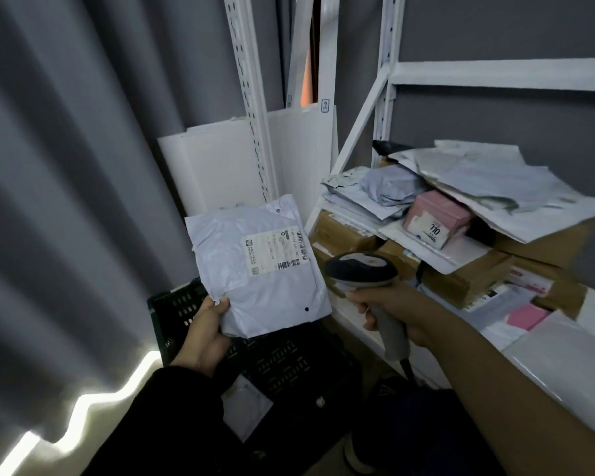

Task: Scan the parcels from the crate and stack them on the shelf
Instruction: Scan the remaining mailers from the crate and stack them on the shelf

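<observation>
— What kind of place is seen?
— A parcel storeroom is indicated. Mailers point(488, 180) and boxes point(468, 276) are piled on a steel shelf point(495, 75), a crate point(176, 304) is seen beside it, and a barcoded parcel point(255, 269) is held beside a scanner point(358, 266).

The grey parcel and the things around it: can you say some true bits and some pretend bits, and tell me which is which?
1. The left hand holds the grey parcel by its lower corner. True.
2. The right hand holds scissors. False: it grips a barcode scanner.
3. The grey parcel's label faces the camera. True.
4. The black crate sits up on the shelf. False: it stands low down, under the held parcel, left of the shelf.
5. A pink box lies among the parcels on the shelf. True.
</observation>
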